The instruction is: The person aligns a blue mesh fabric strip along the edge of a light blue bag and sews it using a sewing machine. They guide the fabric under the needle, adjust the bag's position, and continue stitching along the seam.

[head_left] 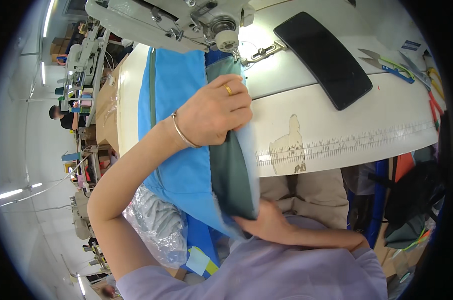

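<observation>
A piece of bright blue fabric [181,90] with a dark green lining [231,175] lies across the sewing table and hangs over its front edge. Its far end reaches under the needle of a white sewing machine [229,42]. My left hand [216,110], with a ring and a bracelet, is closed on the fabric's right edge just in front of the needle. Lower down, my right hand [266,222] grips the fabric's hanging near end, where its fingertips are partly hidden by the cloth. The lighter edge between my hands is smeared by motion.
Right of the machine, a black phone [324,60] lies on the white table [346,120]. Thread snips [391,67] and scissors rest beyond it. Clear plastic wrapping [159,227] sits at lower left. Farther left are other sewing machines and a person [69,117].
</observation>
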{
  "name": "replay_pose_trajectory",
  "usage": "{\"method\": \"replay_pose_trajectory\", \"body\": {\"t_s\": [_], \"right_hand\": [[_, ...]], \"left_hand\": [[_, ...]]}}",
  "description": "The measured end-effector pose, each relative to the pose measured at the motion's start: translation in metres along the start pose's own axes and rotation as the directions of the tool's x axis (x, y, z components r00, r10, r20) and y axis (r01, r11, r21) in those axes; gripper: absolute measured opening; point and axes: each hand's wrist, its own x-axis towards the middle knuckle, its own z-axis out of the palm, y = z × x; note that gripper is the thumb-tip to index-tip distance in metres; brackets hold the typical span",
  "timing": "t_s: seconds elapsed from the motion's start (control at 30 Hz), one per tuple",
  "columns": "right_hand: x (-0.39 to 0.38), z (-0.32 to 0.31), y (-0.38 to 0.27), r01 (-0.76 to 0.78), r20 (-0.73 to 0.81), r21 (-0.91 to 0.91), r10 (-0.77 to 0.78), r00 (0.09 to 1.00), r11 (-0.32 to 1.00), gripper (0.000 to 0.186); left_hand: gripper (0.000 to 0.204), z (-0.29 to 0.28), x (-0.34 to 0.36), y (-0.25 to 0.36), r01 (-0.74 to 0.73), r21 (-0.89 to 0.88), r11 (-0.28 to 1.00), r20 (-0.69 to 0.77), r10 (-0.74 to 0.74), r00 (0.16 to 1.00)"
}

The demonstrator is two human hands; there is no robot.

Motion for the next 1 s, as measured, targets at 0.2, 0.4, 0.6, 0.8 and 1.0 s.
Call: {"method": "replay_pose_trajectory", "body": {"t_s": [0.2,0.4,0.6,0.8,1.0], "right_hand": [[-0.004,-0.002,0.003,0.039,0.119,-0.033,-0.035,0.992,0.999,0.023],[-0.015,0.002,-0.004,0.114,0.138,0.019,-0.116,0.984,0.993,0.021],[-0.017,0.003,-0.006,0.125,0.156,-0.016,-0.121,0.980,0.992,0.021],[-0.016,-0.001,-0.002,0.110,0.187,-0.046,-0.100,0.977,0.993,0.023],[-0.015,-0.005,-0.001,0.007,0.208,0.002,-0.008,0.978,1.000,0.027]], "left_hand": [[0.023,-0.015,0.002,0.006,0.095,-0.134,0.986,-0.004,-0.097,0.995],[0.028,-0.007,0.008,-0.007,-0.019,0.170,0.985,0.009,0.018,1.000],[0.019,-0.004,0.017,-0.012,-0.143,0.244,0.959,0.076,0.128,0.989],[0.021,-0.015,0.012,-0.007,-0.074,0.022,0.997,0.156,0.070,0.985],[0.023,-0.014,0.006,0.027,0.075,-0.237,0.969,0.294,-0.003,0.956]]}}
